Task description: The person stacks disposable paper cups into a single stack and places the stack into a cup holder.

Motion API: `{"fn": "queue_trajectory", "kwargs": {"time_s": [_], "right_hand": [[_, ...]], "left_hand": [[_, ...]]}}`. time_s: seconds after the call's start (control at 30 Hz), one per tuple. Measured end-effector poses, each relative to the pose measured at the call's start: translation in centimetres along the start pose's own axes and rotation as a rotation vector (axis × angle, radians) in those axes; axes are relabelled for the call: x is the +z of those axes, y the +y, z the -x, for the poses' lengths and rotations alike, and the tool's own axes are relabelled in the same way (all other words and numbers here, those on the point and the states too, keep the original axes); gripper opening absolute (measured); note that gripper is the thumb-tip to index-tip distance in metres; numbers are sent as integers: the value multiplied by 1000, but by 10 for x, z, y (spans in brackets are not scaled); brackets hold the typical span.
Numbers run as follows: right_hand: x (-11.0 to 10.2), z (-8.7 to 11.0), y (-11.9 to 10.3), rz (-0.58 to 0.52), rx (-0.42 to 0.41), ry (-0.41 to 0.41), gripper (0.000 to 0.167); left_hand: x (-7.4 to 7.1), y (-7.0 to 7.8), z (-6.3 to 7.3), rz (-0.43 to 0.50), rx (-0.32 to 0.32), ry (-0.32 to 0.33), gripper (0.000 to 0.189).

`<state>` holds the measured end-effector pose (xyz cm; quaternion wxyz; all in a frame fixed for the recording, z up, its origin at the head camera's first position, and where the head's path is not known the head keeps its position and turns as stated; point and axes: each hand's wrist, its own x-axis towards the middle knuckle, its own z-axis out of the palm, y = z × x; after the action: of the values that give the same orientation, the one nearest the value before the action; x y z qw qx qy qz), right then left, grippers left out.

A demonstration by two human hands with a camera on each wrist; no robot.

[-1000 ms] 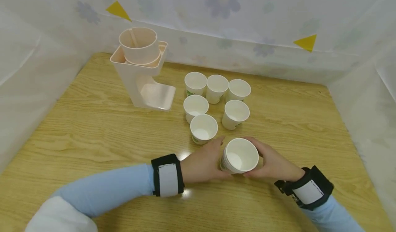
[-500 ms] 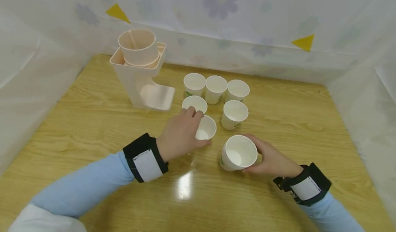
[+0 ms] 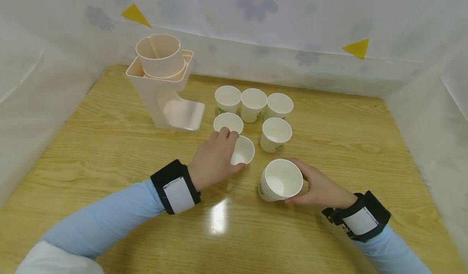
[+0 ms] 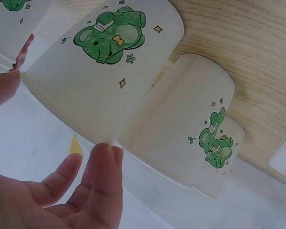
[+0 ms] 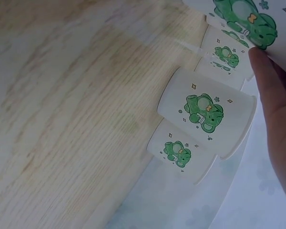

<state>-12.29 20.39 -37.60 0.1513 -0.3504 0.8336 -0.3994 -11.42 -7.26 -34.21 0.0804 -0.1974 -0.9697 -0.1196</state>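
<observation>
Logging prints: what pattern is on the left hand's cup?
Green cartoon animal on the cup, clearest in left wrist view.

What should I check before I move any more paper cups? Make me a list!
1. Right hand holding the cup stack: ok, fingers and thumb are around its side.
2. Left hand free to grab something else: not ok, its thumb and a fingertip touch the rim of the front-left paper cup.
3. Stack resting on the table: cannot tell, its underside is hidden.
4. Five other paper cups upright: ok.
5. Pale plastic stand apart from both hands: ok.
</observation>
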Motion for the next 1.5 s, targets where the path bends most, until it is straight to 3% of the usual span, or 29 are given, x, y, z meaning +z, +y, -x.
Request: {"fn": "queue_trajectory", "kwargs": {"time_s": [0.3, 0.53, 0.83, 1.07, 1.17, 1.4, 1.5], "right_hand": [[-1, 0, -3, 7, 3, -3, 86], [0, 1, -3, 2, 9, -4, 86], [1, 1, 0, -9, 14, -9, 86], [1, 1, 2, -13, 9, -11, 86], [1, 1, 2, -10, 7, -10, 86], [1, 1, 2, -6, -5, -7, 85], [1, 1, 3, -10, -18, -9, 84]], "left_hand": [[0, 1, 1, -52, 35, -38, 65], [-2, 2, -1, -71, 14, -86, 68], [-1, 2, -3, -47, 1, -149, 72], [-9, 2, -2, 45, 4, -175, 65], [-20, 3, -3, 100, 9, -140, 63], [-52, 11, -4, 151, 121, 77, 62], [-64, 17, -3, 175, 150, 127, 64]]}}
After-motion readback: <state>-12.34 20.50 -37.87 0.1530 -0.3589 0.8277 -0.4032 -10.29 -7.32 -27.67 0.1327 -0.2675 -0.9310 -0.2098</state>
